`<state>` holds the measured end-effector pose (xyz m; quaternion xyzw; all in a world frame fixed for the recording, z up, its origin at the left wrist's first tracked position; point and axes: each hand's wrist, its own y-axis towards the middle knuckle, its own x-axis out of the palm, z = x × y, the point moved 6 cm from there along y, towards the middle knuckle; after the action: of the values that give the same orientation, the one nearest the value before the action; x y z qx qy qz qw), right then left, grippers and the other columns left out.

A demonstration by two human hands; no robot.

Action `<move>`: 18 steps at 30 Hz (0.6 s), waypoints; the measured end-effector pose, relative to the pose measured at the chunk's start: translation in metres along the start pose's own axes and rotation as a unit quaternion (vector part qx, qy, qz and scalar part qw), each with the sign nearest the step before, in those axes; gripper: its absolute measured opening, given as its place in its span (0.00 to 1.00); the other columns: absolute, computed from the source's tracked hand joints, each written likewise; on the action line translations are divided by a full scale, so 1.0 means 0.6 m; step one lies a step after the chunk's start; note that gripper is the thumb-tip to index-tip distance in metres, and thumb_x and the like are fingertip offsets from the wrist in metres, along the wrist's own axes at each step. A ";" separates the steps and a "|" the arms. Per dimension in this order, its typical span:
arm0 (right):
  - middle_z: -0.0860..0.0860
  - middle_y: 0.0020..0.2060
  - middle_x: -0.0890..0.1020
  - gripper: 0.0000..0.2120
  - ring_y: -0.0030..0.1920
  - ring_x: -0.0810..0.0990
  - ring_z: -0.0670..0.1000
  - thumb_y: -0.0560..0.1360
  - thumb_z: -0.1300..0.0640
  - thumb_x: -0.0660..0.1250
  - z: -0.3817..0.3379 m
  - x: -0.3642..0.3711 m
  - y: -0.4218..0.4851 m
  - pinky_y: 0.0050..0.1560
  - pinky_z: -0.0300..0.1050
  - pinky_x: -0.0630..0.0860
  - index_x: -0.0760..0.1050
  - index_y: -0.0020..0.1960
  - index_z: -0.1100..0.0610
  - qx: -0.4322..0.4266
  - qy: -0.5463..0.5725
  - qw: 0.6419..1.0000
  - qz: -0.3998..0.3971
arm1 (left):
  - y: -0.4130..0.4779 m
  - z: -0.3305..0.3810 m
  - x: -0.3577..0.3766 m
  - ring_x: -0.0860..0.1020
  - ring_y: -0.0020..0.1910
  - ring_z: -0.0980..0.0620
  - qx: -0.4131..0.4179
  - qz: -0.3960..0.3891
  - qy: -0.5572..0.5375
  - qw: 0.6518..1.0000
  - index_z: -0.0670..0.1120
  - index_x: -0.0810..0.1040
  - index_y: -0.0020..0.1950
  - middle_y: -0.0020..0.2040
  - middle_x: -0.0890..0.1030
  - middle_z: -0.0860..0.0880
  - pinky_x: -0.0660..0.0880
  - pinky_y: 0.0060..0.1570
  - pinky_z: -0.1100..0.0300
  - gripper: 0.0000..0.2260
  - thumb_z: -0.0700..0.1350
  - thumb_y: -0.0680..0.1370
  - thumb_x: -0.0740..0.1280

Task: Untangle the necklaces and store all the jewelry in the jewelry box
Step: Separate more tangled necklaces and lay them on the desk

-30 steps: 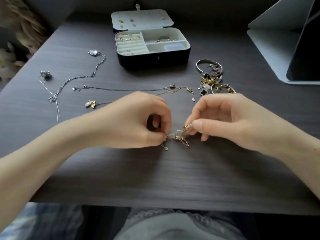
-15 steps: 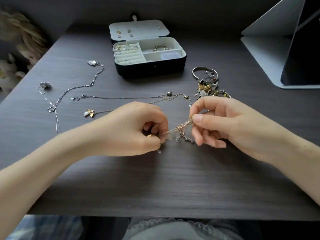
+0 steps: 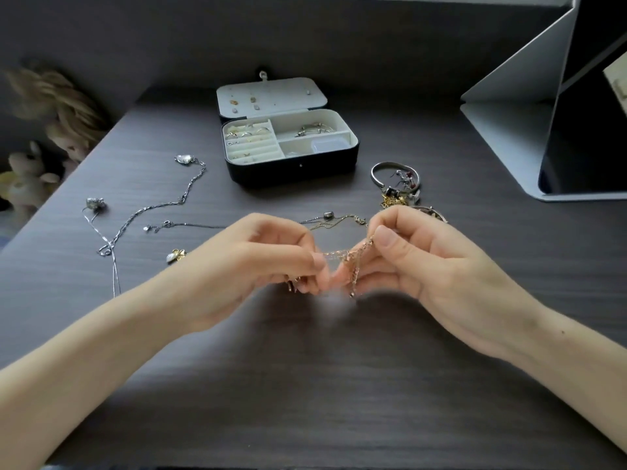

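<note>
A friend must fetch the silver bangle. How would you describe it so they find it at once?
Find the open black jewelry box at the back of the dark table. Right of it lies a heap of small jewelry; the silver bangle is the plain hoop at its far end. The heap's other hoop lies nearer, behind the right hand.

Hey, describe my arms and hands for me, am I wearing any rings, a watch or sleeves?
Both are bare. The left hand and right hand show no rings, and neither wrist carries a watch or bracelet. No sleeve covers either forearm up to the frame's edge. The right thumbnail is short, with no polish visible.
</note>
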<state>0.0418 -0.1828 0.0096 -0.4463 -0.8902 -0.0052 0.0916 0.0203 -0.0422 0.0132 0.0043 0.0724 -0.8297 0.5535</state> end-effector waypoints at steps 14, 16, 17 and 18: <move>0.57 0.35 0.82 0.11 0.25 0.77 0.52 0.71 0.67 0.71 -0.001 -0.024 -0.017 0.21 0.38 0.69 0.74 0.50 0.58 0.141 -0.205 0.965 -0.079 | -0.004 -0.007 -0.021 0.65 0.20 0.50 -0.120 0.082 0.101 0.984 0.47 0.69 0.24 0.25 0.76 0.42 0.56 0.20 0.69 0.16 0.43 0.71 0.68; 0.56 0.36 0.82 0.12 0.26 0.77 0.54 0.70 0.68 0.71 -0.003 -0.027 -0.019 0.21 0.39 0.69 0.76 0.50 0.56 0.145 -0.237 0.958 -0.078 | -0.006 -0.009 -0.019 0.64 0.19 0.50 -0.139 0.083 0.137 0.977 0.46 0.69 0.27 0.26 0.77 0.42 0.56 0.20 0.68 0.17 0.41 0.76 0.65; 0.54 0.37 0.82 0.12 0.27 0.77 0.55 0.70 0.67 0.71 -0.003 -0.027 -0.019 0.22 0.39 0.69 0.76 0.50 0.54 0.146 -0.254 0.953 -0.080 | -0.007 -0.009 -0.018 0.64 0.19 0.50 -0.144 0.080 0.150 0.975 0.45 0.70 0.28 0.26 0.78 0.43 0.57 0.20 0.68 0.16 0.41 0.77 0.64; 0.53 0.37 0.82 0.13 0.27 0.77 0.55 0.70 0.67 0.71 -0.002 -0.027 -0.020 0.22 0.40 0.70 0.76 0.50 0.53 0.146 -0.269 0.948 -0.081 | -0.008 -0.009 -0.017 0.64 0.20 0.50 -0.147 0.075 0.165 0.972 0.45 0.70 0.29 0.26 0.79 0.43 0.58 0.20 0.68 0.15 0.42 0.77 0.63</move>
<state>0.0417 -0.2029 0.0093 -0.3390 -0.9059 0.2382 -0.0880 0.0192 -0.0305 0.0095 0.0649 0.2830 -0.7541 0.5892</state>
